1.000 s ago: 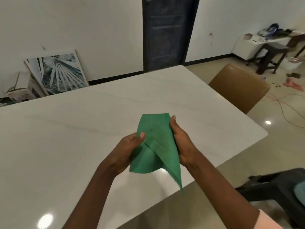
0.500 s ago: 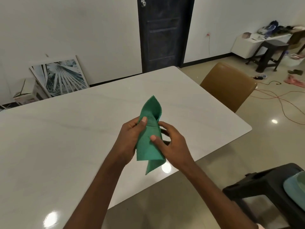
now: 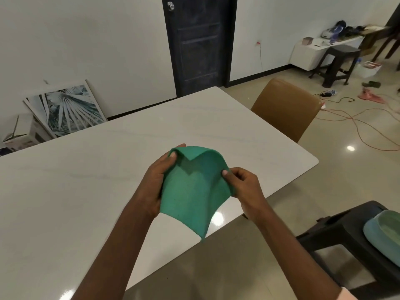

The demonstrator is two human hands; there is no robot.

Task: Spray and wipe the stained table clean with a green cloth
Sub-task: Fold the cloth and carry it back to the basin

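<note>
— Holding what, up front?
— Gripping the cloth [image 3: 192, 191] with both hands, above the near edge of the table [image 3: 86, 180]. Left hand [image 3: 155, 185] clasping the cloth's nine o'clock side, thumb pressing near the top fold, fingers curling behind. Right hand [image 3: 242, 187] pinching the three o'clock edge between thumb and curled fingers.
— Lying flat on the table?
— Hanging clear of it, bowing into a dome, one corner folding over at twelve o'clock, another pointing down at six.
— Standing around the table?
— Sitting at two o'clock, a chair [image 3: 285, 107], tucked against the table's edge. Leaning on the wall at ten o'clock, a picture [image 3: 65, 109]. Standing at twelve o'clock, a door [image 3: 199, 44]. Trailing over the floor at three o'clock, a cable [image 3: 357, 118].
</note>
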